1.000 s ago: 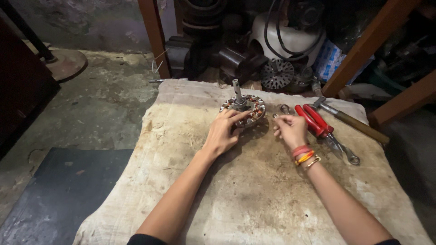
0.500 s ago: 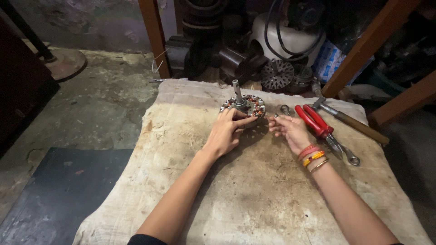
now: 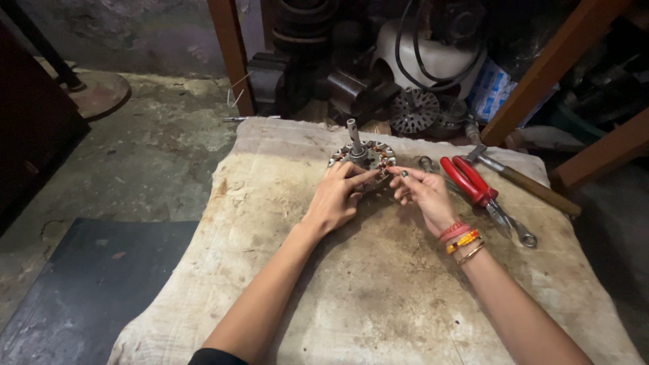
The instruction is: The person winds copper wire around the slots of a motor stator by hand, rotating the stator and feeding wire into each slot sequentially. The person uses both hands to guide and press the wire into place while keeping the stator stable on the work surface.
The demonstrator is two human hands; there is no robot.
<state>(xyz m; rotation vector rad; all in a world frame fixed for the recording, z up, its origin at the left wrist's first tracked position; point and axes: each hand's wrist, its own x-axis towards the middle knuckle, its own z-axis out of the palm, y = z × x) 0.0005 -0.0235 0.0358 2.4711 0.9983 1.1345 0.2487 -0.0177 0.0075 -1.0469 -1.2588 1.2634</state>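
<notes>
Red pliers (image 3: 468, 180), wrench (image 3: 515, 228) beside right hand (image 3: 422, 195)

I see coarse, matt, stained cloth (image 3: 378, 284) under everything. On it the stator (image 3: 365, 157) shows dull grey metal laminations, reddish copper windings and a smooth steel shaft. Right of the stator lie pliers (image 3: 470, 181) with glossy red plastic grips, a bare metal wrench (image 3: 517, 230), and a hammer (image 3: 524, 179) with a worn wooden handle.
</notes>
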